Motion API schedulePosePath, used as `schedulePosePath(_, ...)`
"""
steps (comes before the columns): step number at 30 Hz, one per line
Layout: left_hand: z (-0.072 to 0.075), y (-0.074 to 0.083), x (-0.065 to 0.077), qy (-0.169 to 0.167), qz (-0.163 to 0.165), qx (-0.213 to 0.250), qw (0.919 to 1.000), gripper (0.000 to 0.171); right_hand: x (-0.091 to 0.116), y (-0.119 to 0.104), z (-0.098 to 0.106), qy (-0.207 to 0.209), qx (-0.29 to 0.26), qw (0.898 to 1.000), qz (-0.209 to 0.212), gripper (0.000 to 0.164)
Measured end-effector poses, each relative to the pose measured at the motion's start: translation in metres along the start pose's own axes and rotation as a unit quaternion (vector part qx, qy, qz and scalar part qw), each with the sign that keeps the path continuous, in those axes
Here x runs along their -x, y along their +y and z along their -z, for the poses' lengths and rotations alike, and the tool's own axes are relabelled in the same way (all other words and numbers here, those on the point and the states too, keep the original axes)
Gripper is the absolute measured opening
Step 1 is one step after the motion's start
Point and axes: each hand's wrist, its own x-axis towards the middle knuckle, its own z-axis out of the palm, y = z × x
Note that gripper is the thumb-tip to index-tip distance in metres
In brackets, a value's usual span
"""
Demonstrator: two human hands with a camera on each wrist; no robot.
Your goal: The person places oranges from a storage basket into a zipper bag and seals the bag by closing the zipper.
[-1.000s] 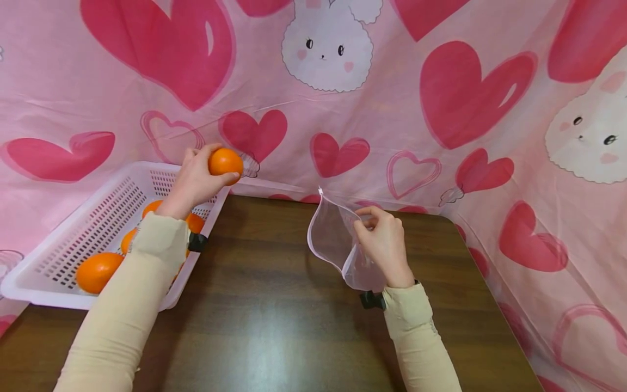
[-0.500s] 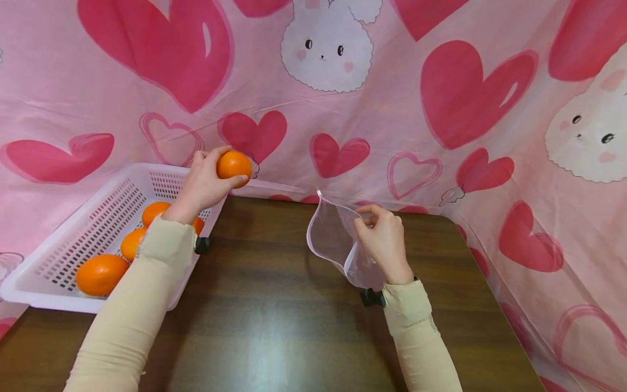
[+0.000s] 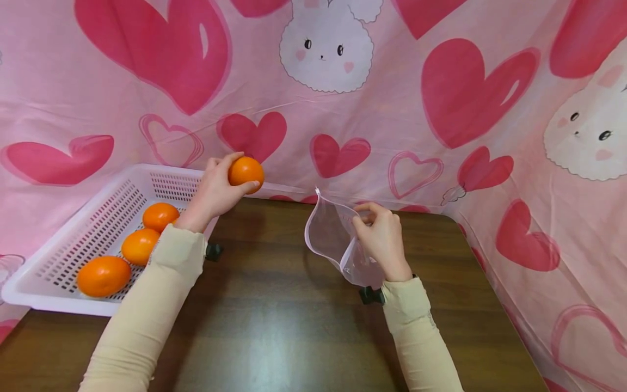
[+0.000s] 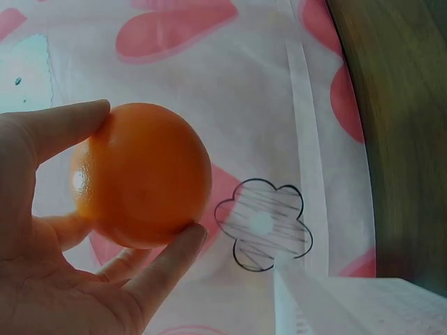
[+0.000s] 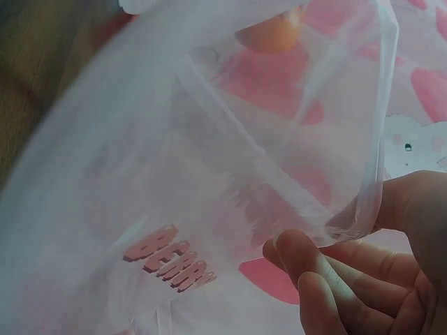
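My left hand (image 3: pixel 215 188) grips an orange (image 3: pixel 246 175) in the air, just past the right rim of the basket. In the left wrist view the fingers and thumb curl round the sides of the orange (image 4: pixel 150 174). My right hand (image 3: pixel 382 237) pinches the rim of a clear zip bag (image 3: pixel 325 231), whose mouth gapes toward the left. Seen from the right wrist, the thumb and fingers hold the edge of the bag (image 5: pixel 174 174), which has red lettering on its film. Nothing shows inside the bag.
A white perforated plastic basket (image 3: pixel 63 306) stands on the left of the brown wooden table (image 3: pixel 274 316), with several oranges (image 3: pixel 104 276) in it. A pink cloth (image 3: pixel 303 120) with hearts and rabbits hangs behind the table and along its right side.
My left hand has carried the orange to the right, away from over the basket and toward the bag. The right hand and the bag have barely moved.
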Motion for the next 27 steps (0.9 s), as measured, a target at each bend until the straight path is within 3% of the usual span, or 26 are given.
schedulePosePath(19, -0.033, 0.002, 0.013, 0.02, -0.057, 0.036, 0.9975, 0.07, 0.001, 0.001, -0.003, -0.009, -0.018, 1.0, -0.014, 0.016)
schedulePosePath(27, -0.038, 0.004, 0.02, 0.02, -0.071, 0.043, 0.9964, 0.071, 0.003, 0.001, -0.007, -0.008, -0.021, 1.0, -0.01, 0.017)
